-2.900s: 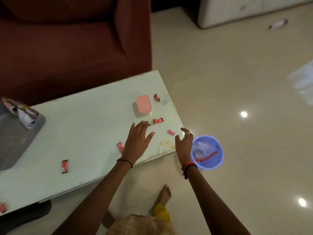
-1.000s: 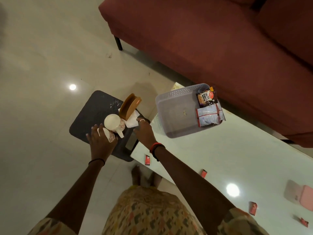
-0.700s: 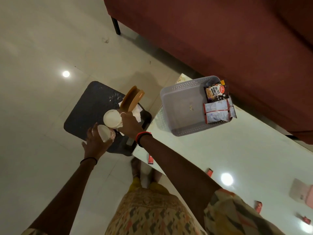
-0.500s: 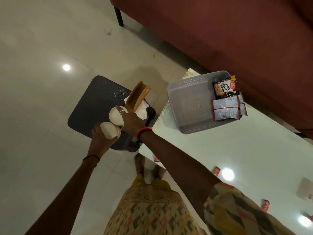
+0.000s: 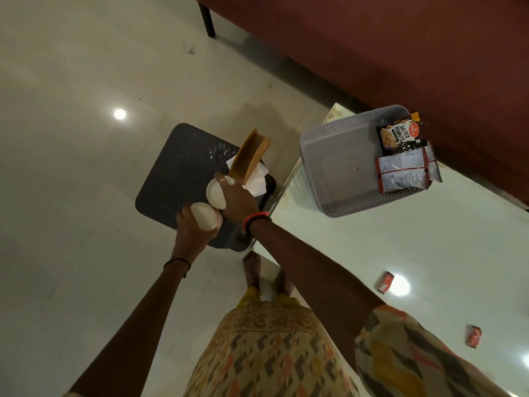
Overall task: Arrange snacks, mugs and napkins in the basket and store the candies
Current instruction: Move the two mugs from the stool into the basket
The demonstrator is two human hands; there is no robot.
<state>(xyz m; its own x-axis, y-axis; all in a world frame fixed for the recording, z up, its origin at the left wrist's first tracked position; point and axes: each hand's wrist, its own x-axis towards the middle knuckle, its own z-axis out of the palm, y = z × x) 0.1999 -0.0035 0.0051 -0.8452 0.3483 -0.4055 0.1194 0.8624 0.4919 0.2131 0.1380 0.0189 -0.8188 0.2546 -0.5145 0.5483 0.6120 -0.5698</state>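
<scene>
Both mugs now raised off dark stool, unlike a second ago: left hand wrapped around lower mug, right hand gripping upper mug, presumably for transfer to basket on table.

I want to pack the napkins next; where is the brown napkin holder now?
In the head view, upper centre: the napkin holder stands tilted on the dark stool, just beyond the right hand, left of the grey basket.

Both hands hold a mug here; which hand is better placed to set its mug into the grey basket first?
Right. The right hand with its mug is on the side nearer the basket; the left hand is farther out over the stool.
</scene>
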